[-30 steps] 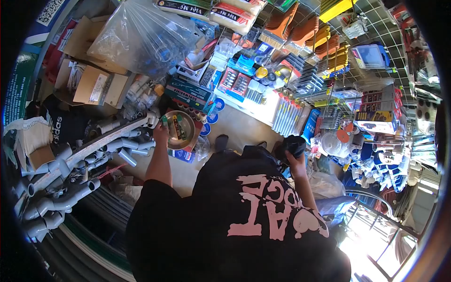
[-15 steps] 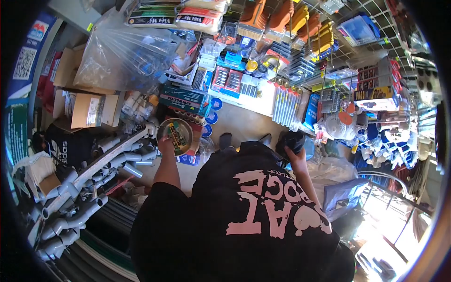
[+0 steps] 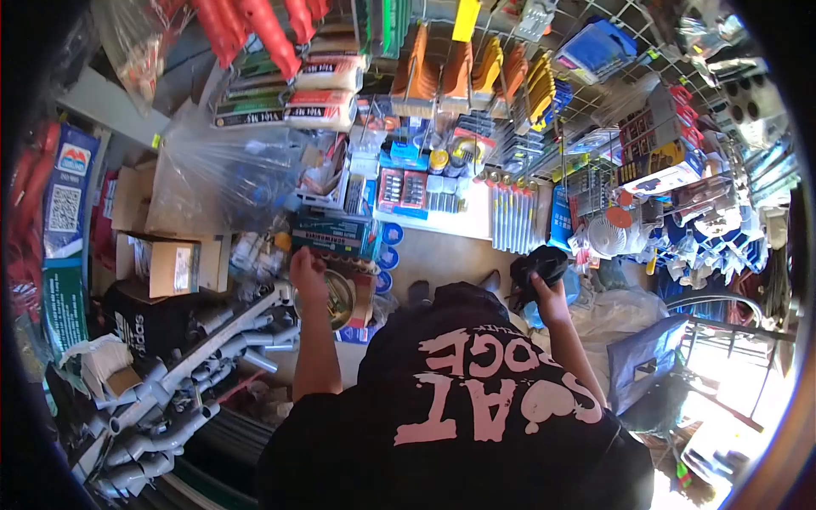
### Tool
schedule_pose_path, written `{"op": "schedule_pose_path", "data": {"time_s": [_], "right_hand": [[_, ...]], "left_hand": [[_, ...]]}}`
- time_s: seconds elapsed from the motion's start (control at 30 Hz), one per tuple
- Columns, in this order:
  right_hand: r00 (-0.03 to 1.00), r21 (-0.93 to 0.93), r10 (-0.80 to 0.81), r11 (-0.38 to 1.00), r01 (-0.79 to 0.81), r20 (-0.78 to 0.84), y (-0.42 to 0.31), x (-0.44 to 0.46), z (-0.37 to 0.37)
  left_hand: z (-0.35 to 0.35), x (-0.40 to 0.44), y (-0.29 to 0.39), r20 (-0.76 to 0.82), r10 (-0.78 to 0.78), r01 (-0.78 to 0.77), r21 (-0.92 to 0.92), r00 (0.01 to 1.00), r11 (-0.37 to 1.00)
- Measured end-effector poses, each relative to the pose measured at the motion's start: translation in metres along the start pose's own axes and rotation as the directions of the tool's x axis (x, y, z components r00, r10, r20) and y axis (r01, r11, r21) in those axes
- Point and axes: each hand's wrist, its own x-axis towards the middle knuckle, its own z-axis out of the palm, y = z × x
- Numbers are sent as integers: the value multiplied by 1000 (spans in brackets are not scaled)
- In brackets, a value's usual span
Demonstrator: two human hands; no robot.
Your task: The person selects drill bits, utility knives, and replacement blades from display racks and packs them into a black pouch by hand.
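My left hand (image 3: 308, 270) is raised beside the teal screwdriver box (image 3: 336, 235), its fingers loosely curled and a little apart, with nothing visible in them. Just below and to the right, partly hidden by my forearm, sits a round bowl-like container (image 3: 347, 299); its contents are hard to make out. On the other side, my right hand (image 3: 544, 291) grips a crumpled black bundle (image 3: 537, 267); whether it is cloth or plastic I cannot tell. A blue plastic item (image 3: 571, 285) shows behind that bundle.
Grey pipe fittings (image 3: 234, 340) fill a rack at left, near an open cardboard box (image 3: 161, 268). Ahead are blue round labels (image 3: 388, 257), paint brushes (image 3: 455, 72) and packaged tools on wire mesh. A grey sheet (image 3: 637, 361) covers something at right.
My left hand has left the round container and risen toward the screwdriver box. My right hand still holds the black bundle, which has changed shape. The view has tilted upward, showing more hanging goods.
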Motion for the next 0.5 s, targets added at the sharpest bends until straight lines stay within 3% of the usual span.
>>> {"op": "schedule_pose_path", "data": {"time_s": [0.03,0.1,0.17,0.23,0.3,0.37,0.4,0.43,0.47,0.5], "right_hand": [[998,83,37,996,-40,42,-9,2,1],[993,194,-70,980,50,95,-22,13,5],[965,359,-223,919,162,135,-43,16,20],[941,419,-299,883,209,161,-59,21,27],[907,469,-382,843,265,176,-68,21,31],[866,504,-468,799,328,178,-73,19,32],[884,370,-442,855,363,155,-69,20,27],[874,420,-466,827,373,142,-73,13,29],[862,468,-489,797,382,129,-79,0,34],[853,515,-509,765,387,115,-80,-10,36]], "left_hand": [[43,-9,23,178,-33,60,-150,984,987],[128,-38,67,530,37,77,-191,847,978],[203,-72,99,754,64,-29,-59,654,998],[283,-115,136,860,240,-316,-99,449,944],[351,-117,139,740,464,-538,-164,487,827],[408,-98,140,598,644,-766,-76,477,638],[429,-91,140,564,724,-872,-13,397,489],[448,-84,140,532,791,-945,55,302,324],[464,-75,140,472,876,-991,122,99,46],[472,-68,136,490,859,-985,155,147,80]]}}
